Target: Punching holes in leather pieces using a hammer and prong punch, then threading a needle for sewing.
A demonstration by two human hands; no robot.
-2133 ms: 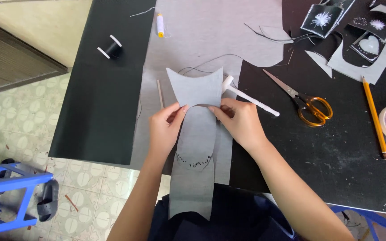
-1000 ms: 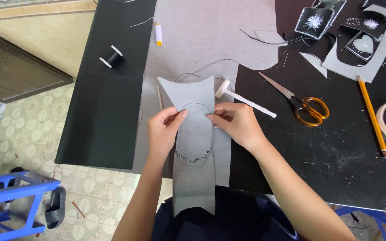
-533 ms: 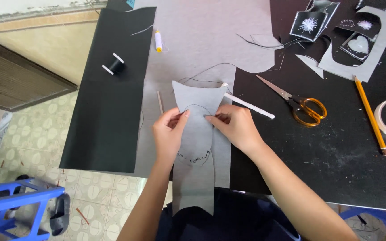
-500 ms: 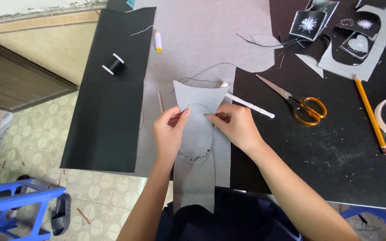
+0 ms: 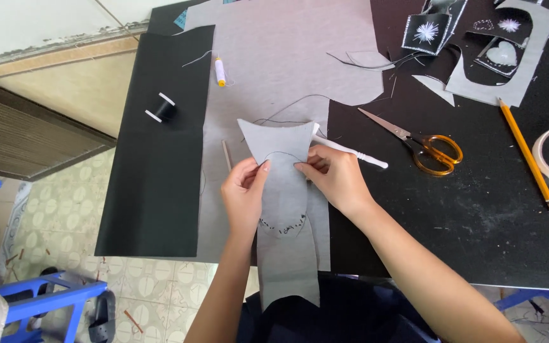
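At the desk's near edge, the left hand (image 5: 244, 194) and right hand (image 5: 333, 178) are pinching a long grey felt strip (image 5: 285, 216), grips clamped on it, stitching with dark thread (image 5: 281, 154); pulling that thread taut seems next, judging by its slack loop.

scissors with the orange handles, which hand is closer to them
Right. The right hand pinches the grey fabric piece just left of the scissors; the left hand is farther left.
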